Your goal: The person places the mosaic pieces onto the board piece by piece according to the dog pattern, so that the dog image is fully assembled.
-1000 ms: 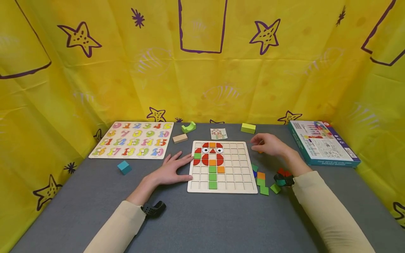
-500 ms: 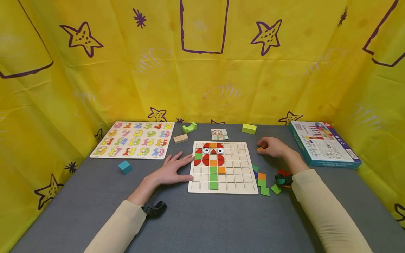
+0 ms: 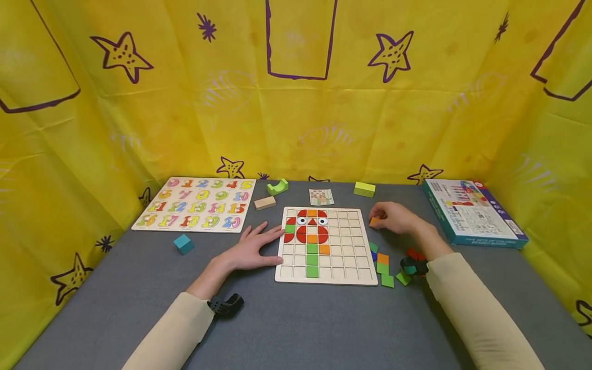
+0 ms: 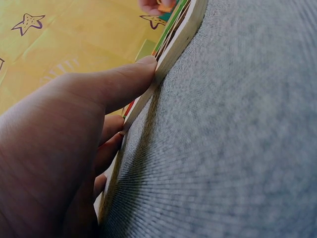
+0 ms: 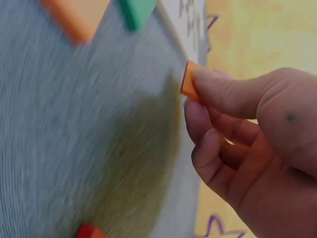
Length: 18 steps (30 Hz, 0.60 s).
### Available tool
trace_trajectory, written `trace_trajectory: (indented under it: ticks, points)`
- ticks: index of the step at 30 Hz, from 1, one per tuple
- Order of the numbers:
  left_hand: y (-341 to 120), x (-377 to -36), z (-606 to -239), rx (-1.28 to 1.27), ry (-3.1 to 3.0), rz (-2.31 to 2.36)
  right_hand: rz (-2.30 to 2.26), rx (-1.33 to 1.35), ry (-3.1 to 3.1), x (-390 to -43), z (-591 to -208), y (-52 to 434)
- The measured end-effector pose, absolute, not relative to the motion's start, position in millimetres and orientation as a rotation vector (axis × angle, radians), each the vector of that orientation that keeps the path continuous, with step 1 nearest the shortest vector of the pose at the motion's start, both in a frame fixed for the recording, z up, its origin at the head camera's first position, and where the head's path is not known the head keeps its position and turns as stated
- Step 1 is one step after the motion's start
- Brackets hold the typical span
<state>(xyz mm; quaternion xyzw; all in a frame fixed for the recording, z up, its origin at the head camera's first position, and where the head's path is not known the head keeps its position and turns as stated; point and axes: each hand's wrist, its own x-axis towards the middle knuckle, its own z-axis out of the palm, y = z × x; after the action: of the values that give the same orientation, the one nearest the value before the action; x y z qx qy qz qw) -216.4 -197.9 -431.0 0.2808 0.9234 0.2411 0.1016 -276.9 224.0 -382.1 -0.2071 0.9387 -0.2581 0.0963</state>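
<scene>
A wooden grid board [image 3: 344,257] lies mid-table, with red, orange and green tiles and two eye pieces set in its left columns. My left hand [image 3: 252,251] rests along the board's left edge with fingers spread; in the left wrist view its thumb [image 4: 131,79] touches the board's rim. Just off the board's right edge, my right hand [image 3: 395,218] pinches an orange square tile [image 5: 192,82] between thumb and fingers. Loose green, orange and blue tiles [image 3: 383,268] lie by the board's lower right corner, and red ones [image 3: 413,253] lie under the right wrist.
Behind the board are a picture card [image 3: 321,197], a yellow-green block [image 3: 364,189], a green arch [image 3: 277,187] and a plain wood block [image 3: 265,203]. A number puzzle [image 3: 194,205] and blue cube [image 3: 183,244] lie left; a flat box [image 3: 476,210] lies right.
My right hand has picked up the orange tile from the table right of the board and moved it slightly left toward the board. The left hand stays at the board's edge.
</scene>
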Motion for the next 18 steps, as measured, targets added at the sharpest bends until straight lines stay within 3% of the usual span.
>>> trace_trajectory:
  ticks: [18]
  points:
    - [-197.1, -215.9, -429.7, 0.828, 2.73, 0.702, -0.838, -0.991, 2.52, -229.9, -379.1, 144.6]
